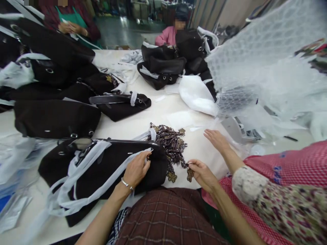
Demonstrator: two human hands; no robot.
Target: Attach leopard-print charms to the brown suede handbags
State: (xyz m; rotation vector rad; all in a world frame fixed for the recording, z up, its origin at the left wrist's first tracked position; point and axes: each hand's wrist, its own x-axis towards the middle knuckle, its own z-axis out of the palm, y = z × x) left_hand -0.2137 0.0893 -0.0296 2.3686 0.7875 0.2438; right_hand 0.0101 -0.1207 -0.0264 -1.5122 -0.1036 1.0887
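A black handbag (120,163) lies before me, its long straps wrapped in white paper (84,183). My left hand (136,168) is closed at the bag's upper right end, pinching a small metal ring where a wrapped strap ends. Partly hidden by the fingers, the exact grip is hard to see. To the right of the bag is a heap of dark beaded chain charms (172,143) with gold flower-shaped ends. My right hand (204,173) pinches the metal end of one bag charm (189,175) beside the heap; its gold flower piece hangs below the fingers.
More black handbags (56,119) are piled at the left, others (163,68) at the back. A co-worker's hand (217,139) reaches in from the right. Bubble wrap (250,68) rises at the right, near white foam sheeting (196,95). Two people are across the table (163,109).
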